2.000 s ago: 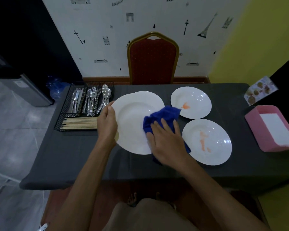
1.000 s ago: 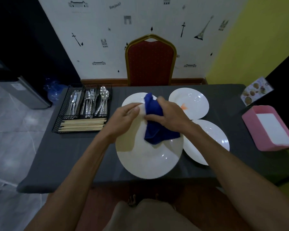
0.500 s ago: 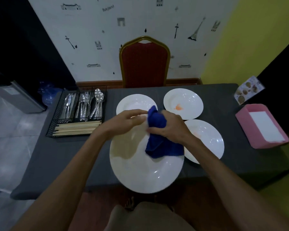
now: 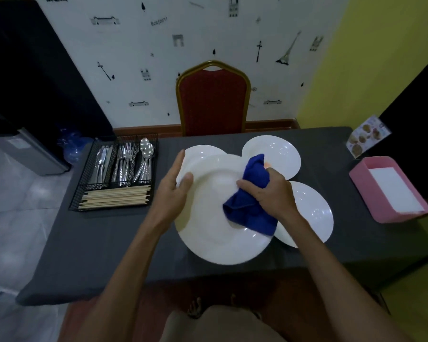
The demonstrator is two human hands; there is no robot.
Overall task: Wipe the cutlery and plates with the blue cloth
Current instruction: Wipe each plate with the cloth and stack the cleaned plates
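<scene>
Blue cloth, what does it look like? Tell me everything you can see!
The blue cloth is deep royal blue, soft and a bit fuzzy-looking, like a small towel. It is bunched up, not flat, with folds and creases. The right hand grips its middle, so one tuft pokes up past the fingers and a wider, floppy part spreads out below. That lower part lies on the right side of the big white plate, which the left hand holds by the rim.

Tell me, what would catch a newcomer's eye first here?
A large round white plate dominates the centre over the dark grey table: the left hand pinches its left rim, the right hand grips a bunched deep-blue cloth against it. A black wire cutlery tray lies left, a pink rectangular box right.
</scene>
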